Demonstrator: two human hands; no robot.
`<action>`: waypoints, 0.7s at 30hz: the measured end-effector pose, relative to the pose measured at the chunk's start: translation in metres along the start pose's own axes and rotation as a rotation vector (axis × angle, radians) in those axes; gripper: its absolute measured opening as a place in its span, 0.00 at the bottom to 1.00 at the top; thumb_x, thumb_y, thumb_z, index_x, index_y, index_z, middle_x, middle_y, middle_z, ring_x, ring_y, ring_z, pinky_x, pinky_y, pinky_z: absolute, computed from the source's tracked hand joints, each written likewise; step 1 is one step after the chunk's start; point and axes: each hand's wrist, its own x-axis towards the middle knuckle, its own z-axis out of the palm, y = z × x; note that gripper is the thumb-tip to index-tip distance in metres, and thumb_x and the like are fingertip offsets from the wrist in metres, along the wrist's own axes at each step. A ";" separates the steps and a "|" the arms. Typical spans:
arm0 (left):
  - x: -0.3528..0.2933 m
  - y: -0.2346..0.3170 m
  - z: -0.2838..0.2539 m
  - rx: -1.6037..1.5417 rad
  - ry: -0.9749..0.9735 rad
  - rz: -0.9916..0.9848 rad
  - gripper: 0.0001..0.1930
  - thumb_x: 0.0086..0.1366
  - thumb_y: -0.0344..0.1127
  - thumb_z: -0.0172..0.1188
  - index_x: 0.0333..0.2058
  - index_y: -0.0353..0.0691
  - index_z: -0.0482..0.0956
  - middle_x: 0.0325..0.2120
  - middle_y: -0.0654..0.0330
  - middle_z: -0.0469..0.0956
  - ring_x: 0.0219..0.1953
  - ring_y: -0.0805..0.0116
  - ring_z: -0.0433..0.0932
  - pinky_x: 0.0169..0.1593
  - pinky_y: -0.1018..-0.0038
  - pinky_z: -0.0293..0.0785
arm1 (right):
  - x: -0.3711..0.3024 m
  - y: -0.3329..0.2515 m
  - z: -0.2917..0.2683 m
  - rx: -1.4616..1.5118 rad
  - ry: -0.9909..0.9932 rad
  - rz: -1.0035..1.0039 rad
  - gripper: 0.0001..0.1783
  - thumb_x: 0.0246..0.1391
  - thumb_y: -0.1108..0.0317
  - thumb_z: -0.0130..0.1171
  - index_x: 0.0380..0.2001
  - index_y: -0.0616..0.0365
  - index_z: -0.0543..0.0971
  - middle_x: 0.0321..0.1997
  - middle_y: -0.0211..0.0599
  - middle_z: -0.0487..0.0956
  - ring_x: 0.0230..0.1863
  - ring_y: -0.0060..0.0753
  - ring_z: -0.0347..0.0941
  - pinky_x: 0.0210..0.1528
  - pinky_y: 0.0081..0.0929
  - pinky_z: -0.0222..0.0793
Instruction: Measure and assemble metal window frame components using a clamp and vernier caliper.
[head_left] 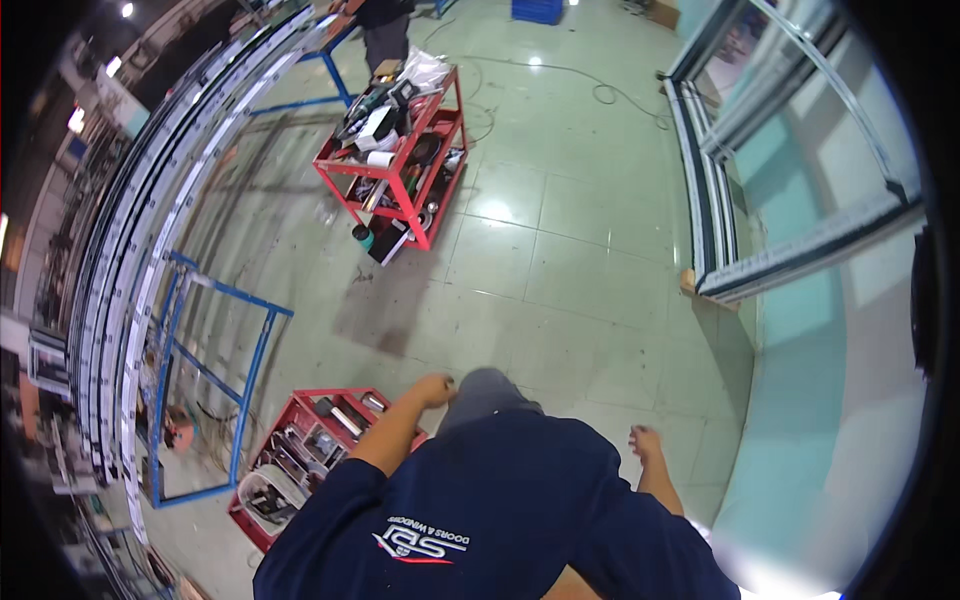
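By the left grip, a red cart is seen on the floor; the right grip is held well apart. Whether either is spread or pinched cannot be told. Tools might be knocked if the cart is bumped by the left arm.

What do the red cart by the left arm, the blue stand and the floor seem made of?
Red cart: probably painted metal, smooth, with thin straight rims.
Blue stand: likely painted metal tubing, judging by slim, straight bars.
Floor: perhaps glazed tile; joint lines and glossy reflections show.
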 end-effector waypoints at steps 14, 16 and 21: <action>0.283 -0.064 -0.180 -0.054 -0.462 -0.370 0.27 0.59 0.46 0.68 0.54 0.37 0.86 0.52 0.43 0.86 0.58 0.43 0.83 0.61 0.55 0.79 | 0.258 -0.610 0.081 -0.198 -0.328 -0.280 0.29 0.69 0.54 0.65 0.67 0.57 0.78 0.55 0.43 0.86 0.45 0.33 0.83 0.48 0.33 0.77; 0.343 -0.056 -0.244 0.034 -0.303 -0.266 0.26 0.59 0.44 0.67 0.54 0.37 0.86 0.53 0.43 0.85 0.58 0.43 0.83 0.62 0.55 0.78 | 0.277 -0.667 0.079 -0.157 -0.365 -0.261 0.29 0.68 0.54 0.65 0.66 0.58 0.78 0.54 0.45 0.86 0.45 0.34 0.84 0.48 0.34 0.78; 0.510 0.010 -0.461 -0.105 0.136 -0.275 0.26 0.64 0.44 0.64 0.58 0.37 0.84 0.54 0.41 0.84 0.58 0.43 0.83 0.63 0.56 0.78 | 0.385 -0.718 0.054 -0.175 -0.228 -0.191 0.26 0.68 0.56 0.64 0.63 0.58 0.80 0.49 0.41 0.87 0.45 0.33 0.84 0.48 0.34 0.78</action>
